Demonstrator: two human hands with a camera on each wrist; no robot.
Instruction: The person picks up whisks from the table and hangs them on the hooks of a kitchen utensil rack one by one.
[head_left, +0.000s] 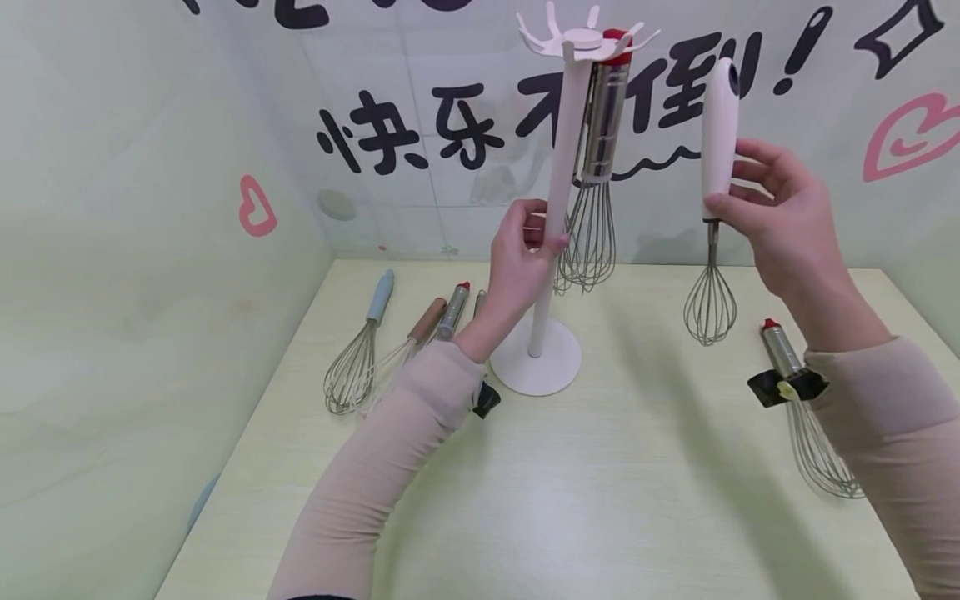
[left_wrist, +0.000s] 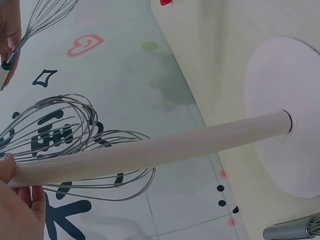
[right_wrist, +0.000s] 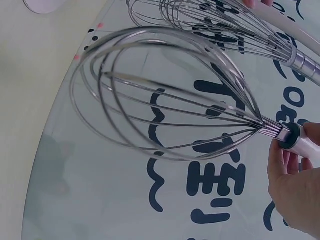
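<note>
My left hand (head_left: 528, 250) grips the white post of a whisk stand (head_left: 567, 150), whose ring of hooks is at the top and round base rests on the table. From the hooks hangs a steel-handled whisk (head_left: 606, 125) with a red end, and wires of another whisk overlap behind it. My right hand (head_left: 783, 212) holds a white-handled whisk (head_left: 720, 137) upright to the right of the stand, its wire head (right_wrist: 165, 100) pointing down. Fingers and thumb pinch the lower handle, just above the dark collar.
On the table's left lie a blue-handled whisk (head_left: 381, 296), a brown-handled whisk (head_left: 429, 319) and a steel-handled whisk (head_left: 453, 308), partly behind my left arm. Another red-ended whisk (head_left: 783, 350) lies at the right, by my right sleeve. A printed wall sheet (head_left: 420, 208) stands behind the table.
</note>
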